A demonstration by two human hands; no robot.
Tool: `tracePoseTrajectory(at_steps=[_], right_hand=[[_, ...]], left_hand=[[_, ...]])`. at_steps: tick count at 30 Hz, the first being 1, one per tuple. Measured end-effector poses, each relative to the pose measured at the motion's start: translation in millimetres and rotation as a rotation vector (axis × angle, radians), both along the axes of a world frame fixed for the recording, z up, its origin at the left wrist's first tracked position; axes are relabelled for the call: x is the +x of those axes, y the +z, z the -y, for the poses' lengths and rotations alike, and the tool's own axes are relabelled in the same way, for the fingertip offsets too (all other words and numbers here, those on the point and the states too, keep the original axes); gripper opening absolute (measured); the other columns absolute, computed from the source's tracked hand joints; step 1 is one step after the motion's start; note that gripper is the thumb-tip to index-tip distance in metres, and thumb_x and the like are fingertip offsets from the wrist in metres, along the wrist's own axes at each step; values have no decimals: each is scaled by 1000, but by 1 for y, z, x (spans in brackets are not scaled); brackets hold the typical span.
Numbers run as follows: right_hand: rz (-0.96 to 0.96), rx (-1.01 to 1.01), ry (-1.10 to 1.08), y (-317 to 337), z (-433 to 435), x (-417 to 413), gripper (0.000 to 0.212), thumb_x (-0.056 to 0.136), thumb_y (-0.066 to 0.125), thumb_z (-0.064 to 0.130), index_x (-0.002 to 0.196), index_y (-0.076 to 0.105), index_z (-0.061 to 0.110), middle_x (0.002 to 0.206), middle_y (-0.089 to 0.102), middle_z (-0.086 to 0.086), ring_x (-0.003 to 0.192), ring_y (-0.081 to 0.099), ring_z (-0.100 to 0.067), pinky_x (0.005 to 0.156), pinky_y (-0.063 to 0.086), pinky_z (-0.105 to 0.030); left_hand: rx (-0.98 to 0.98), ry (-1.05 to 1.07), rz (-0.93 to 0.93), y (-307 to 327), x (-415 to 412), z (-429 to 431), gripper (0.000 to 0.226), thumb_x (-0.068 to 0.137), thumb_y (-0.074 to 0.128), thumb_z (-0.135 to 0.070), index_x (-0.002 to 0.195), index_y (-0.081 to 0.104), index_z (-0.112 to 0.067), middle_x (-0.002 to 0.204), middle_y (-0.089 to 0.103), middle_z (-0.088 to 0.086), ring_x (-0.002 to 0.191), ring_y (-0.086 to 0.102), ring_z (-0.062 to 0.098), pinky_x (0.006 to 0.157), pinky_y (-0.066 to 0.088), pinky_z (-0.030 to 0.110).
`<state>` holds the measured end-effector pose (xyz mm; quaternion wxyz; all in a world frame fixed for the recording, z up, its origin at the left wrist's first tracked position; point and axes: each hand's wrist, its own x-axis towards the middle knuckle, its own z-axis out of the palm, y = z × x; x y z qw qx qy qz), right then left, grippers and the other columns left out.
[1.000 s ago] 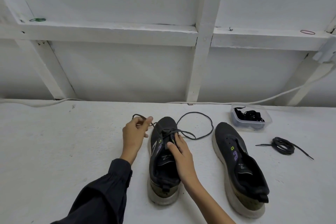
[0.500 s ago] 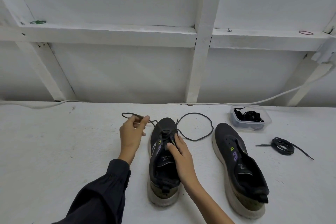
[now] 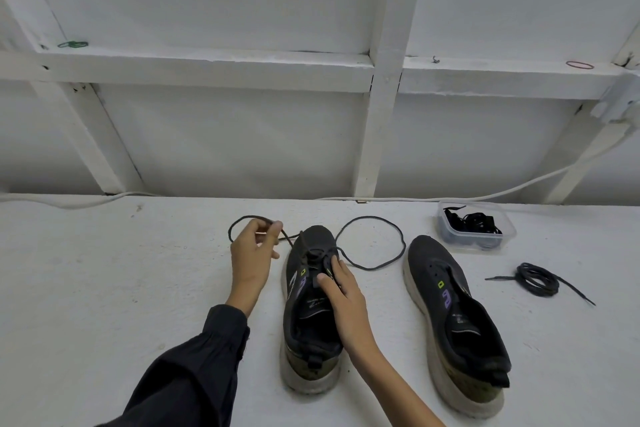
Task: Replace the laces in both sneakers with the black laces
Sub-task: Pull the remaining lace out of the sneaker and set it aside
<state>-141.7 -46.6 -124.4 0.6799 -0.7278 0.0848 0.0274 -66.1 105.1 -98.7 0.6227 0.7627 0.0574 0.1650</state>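
- Left fingertips [image 3: 273,229]: your thumb and forefinger are clamped on the dark lace [image 3: 375,217] near one end, just left of the toe. The other fingers are loosely curled.
- Right fingertips [image 3: 334,265]: spread flat on the eyelet row of the left sneaker [image 3: 304,333], thumb on the tongue. They press and don't grip.
- My read is that the lace sits only in the toe-end eyelets. Its other half lies in a loop on the table [image 3: 104,288] between the shoes.
- Draw with the left hand [image 3: 251,256] low and in line with the eyelet, not upward. Bear down with the right hand [image 3: 343,295] so the shoe can't lift.
- Watch that loop, it could snag at the eyelet.
- Left wrist is straight, with the dark sleeve [image 3: 194,374] coming in from lower left. The bare right forearm crosses the heel.
- The right sneaker [image 3: 450,315] is unlaced. The clear tub [image 3: 450,239] of black laces is beyond it, with a coiled lace [image 3: 536,279] to its right.
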Motion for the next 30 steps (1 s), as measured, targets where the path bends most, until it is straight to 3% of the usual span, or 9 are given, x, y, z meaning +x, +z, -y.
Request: tracePoseTrajectory(at_steps=[5, 8, 14, 17, 20, 22, 25, 27, 30], right_hand=[[6, -8, -3, -1, 0, 1, 57, 97, 57, 29, 150, 37, 24, 157, 30, 11, 141, 27, -1, 108, 23, -16], [0, -10, -3, 0, -1, 2, 57, 96, 57, 29, 149, 38, 25, 156, 31, 11, 139, 29, 0, 106, 24, -16], [-3, 0, -9, -2, 0, 1, 58, 96, 58, 29, 150, 37, 24, 156, 32, 12, 141, 29, -2, 107, 24, -16], [3, -6, -5, -3, 0, 2, 58, 96, 58, 30, 150, 37, 25, 156, 31, 12, 142, 28, -2, 109, 23, -17], [13, -32, 13, -3, 0, 2, 57, 96, 57, 37, 149, 39, 27, 153, 33, 14, 142, 29, -3, 115, 23, -23], [20, 32, -8, -1, 1, 2, 55, 92, 57, 48, 142, 49, 26, 147, 44, 12, 136, 39, -2, 115, 30, -25], [24, 74, -106, 7, 9, 9, 40, 93, 58, 42, 111, 68, 8, 104, 65, -7, 97, 60, -10, 81, 48, -15], [73, -62, -125, 8, 15, 18, 16, 95, 60, 28, 94, 73, 19, 98, 65, -3, 96, 61, -12, 82, 49, -22], [156, -334, -61, 7, 23, 34, 15, 90, 65, 22, 94, 71, 36, 104, 63, 10, 99, 58, -4, 87, 49, -28]], left_hand=[[140, -240, -191, -23, -7, 1, 16, 80, 78, -29, 83, 70, -16, 80, 72, -5, 72, 64, 7, 62, 52, 20], [245, -285, -162, -31, -9, 2, 8, 84, 74, -19, 79, 69, -16, 74, 70, -8, 66, 63, 2, 63, 49, 17], [-7, -144, -123, -15, -4, 5, 16, 100, 48, -11, 85, 52, -14, 78, 71, 12, 72, 69, 23, 62, 57, 29], [-6, -149, -113, -13, -6, 3, 14, 97, 55, -14, 86, 56, -6, 77, 72, 11, 73, 70, 23, 62, 59, 28], [-44, -71, -177, -18, -11, 2, 27, 91, 66, -28, 83, 63, -2, 69, 71, 4, 66, 68, 16, 64, 59, 29], [-78, -36, -210, -21, -17, 3, 35, 91, 64, -38, 79, 67, -5, 69, 71, 1, 64, 68, 10, 69, 58, 31], [-91, -55, -227, -24, -31, 11, 31, 94, 57, -42, 87, 70, -15, 86, 71, -5, 82, 65, 9, 74, 50, 16], [-96, -129, -218, -25, -41, 20, 20, 93, 60, -38, 102, 68, -22, 102, 70, -9, 98, 64, 8, 82, 49, 14], [-66, -308, -202, -24, -52, 32, 31, 92, 65, -28, 114, 53, -46, 119, 58, -24, 112, 54, -5, 97, 42, 16]])
